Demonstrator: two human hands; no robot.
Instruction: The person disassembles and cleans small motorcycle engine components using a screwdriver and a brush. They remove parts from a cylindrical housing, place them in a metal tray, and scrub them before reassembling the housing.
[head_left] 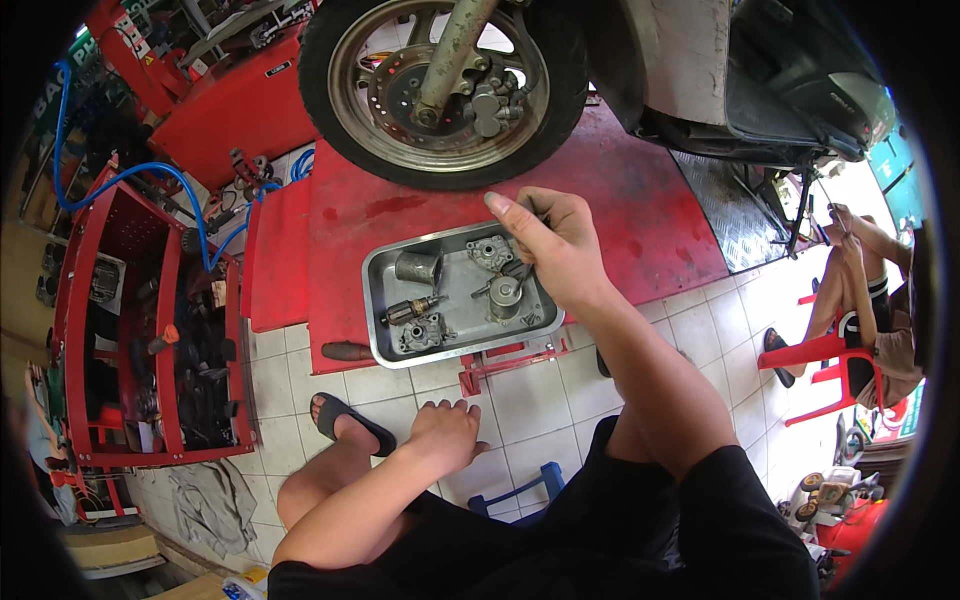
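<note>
My right hand (557, 245) is closed above the right side of a shallow metal tray (372, 290), its thumb pressed against bent fingers. Something dark shows by those fingers, too small and covered to name. Inside the tray lie a hollow metal cylinder (418, 267), a wound motor armature (412, 309), a cast metal cover (489, 252), another casting (426, 334) and a round metal part with a shaft (505, 294). Over the floor near my left knee hangs my left hand (449, 434), back up, fingers loosely bent and thumb apart, nothing visible in it.
The tray rests on a red lift platform (640, 215), a dark tool handle (347, 351) beside it. A scooter's front wheel (445, 90) stands just beyond. A red tool rack (165, 330) is at left; a blue stool (520, 488) lies below. Another person sits at right on a red chair (815, 352).
</note>
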